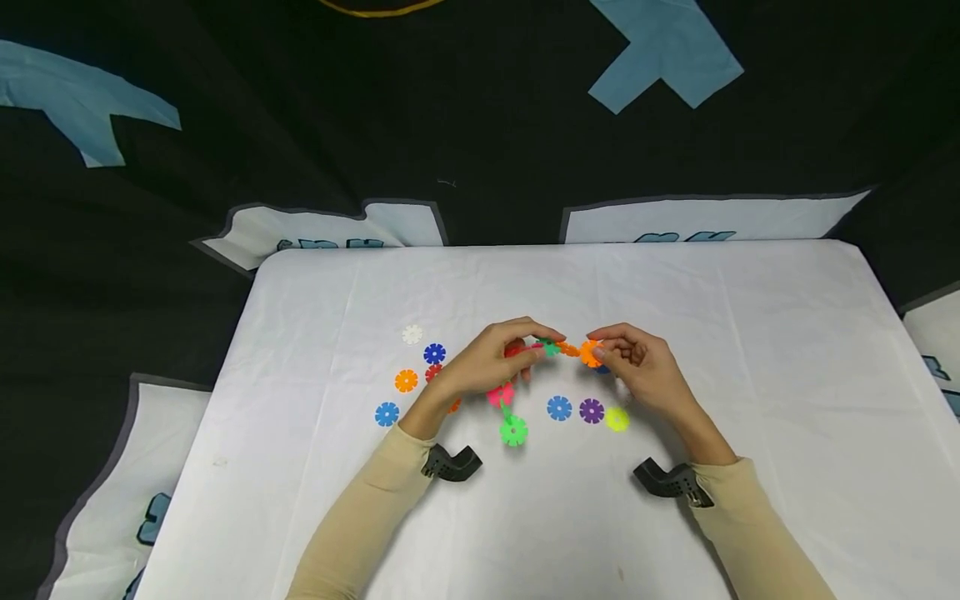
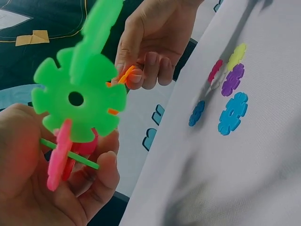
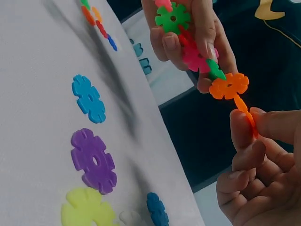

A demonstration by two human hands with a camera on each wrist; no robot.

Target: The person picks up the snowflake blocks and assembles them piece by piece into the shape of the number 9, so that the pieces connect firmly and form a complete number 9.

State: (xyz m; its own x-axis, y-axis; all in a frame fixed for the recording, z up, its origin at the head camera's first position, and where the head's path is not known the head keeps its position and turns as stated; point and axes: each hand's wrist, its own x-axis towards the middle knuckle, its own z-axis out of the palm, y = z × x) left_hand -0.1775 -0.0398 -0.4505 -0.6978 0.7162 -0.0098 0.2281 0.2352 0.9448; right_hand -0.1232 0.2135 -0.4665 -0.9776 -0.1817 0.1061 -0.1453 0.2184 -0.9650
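Above the table, my left hand [image 1: 487, 358] holds a chain of notched plastic flower discs, green, pink, red and orange. In the left wrist view a large green disc [image 2: 101, 106] of the chain hangs in front of that hand, hiding part of the grip. My right hand [image 1: 643, 367] pinches an orange disc [image 3: 245, 112] between thumb and forefinger. That disc meets another orange disc [image 3: 235, 84] at the chain's end, edge to edge and at an angle. A bright green disc [image 1: 513, 431] and a pink disc [image 1: 498, 396] hang at the chain's near end.
On the white table [image 1: 300, 500], a light blue disc [image 1: 559, 407], a purple disc [image 1: 592, 411] and a yellow disc [image 1: 617, 418] lie below the hands. Left of my left arm lie several more, among them a white disc [image 1: 412, 334] and an orange disc [image 1: 406, 381].
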